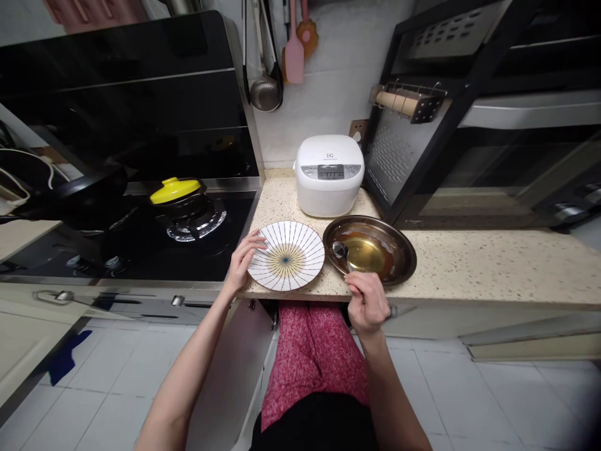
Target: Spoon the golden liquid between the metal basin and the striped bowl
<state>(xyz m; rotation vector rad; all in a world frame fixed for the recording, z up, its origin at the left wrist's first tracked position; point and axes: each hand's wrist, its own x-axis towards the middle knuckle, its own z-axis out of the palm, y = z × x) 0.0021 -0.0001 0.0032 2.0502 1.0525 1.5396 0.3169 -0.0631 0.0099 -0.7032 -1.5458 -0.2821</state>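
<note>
A white plate [306,250] with dark lines radiating from a yellow and blue centre lies at the counter's front. My left hand [244,258] grips its left rim, with fingers curved over the edge and the thumb not clearly visible. Right beside the plate stands an oval metal bowl [404,254] with a shiny golden-looking bottom. My right hand [369,302] is closed around the handle of a spoon [340,250], whose dark rounded head is inside the bowl's left part. Most of the handle is hidden by my fingers.
Behind the plate and bowl stands a white rice cooker [328,191]. On the left, a gas stove [141,250] carries a pot with a yellow lid [174,190]. Utensils, including a pink spatula [294,56], hang on the wall. A black rack [422,138] rises at the right.
</note>
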